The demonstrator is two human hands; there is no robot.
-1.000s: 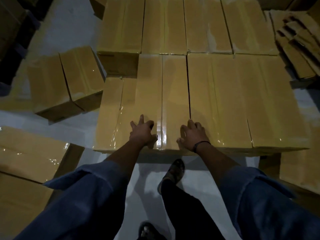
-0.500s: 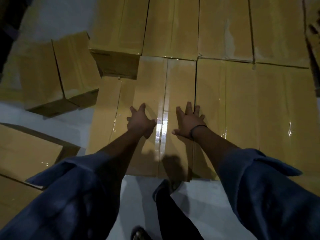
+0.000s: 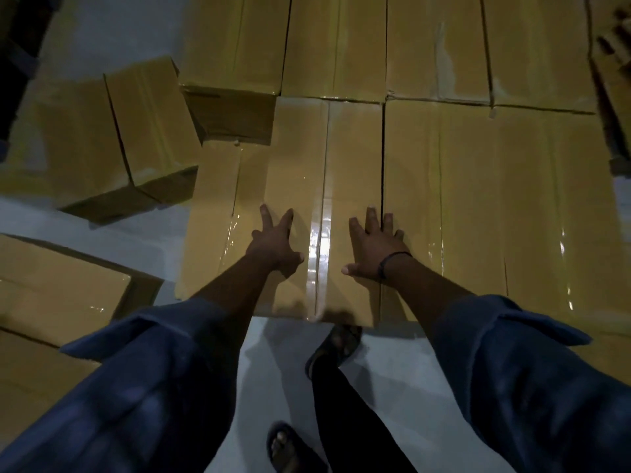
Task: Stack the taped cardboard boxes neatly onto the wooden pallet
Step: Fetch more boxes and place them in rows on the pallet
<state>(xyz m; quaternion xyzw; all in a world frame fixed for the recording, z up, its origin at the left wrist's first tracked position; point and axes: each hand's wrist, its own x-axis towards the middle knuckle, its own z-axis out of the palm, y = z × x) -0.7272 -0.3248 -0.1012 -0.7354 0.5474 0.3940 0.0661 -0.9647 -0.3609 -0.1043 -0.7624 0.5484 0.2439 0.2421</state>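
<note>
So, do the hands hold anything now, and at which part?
Nothing is gripped. The left hand and the right hand press flat, fingers straight, on the top of the taped box.

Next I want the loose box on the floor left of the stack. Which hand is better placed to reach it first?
Probably left: the left hand presses the stacked box on the side nearest the loose box; the right hand lies farther, across the seam.

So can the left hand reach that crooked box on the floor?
Probably, with a lean: the left hand rests flat on the stack, and nothing covers or blocks the crooked box.
</note>
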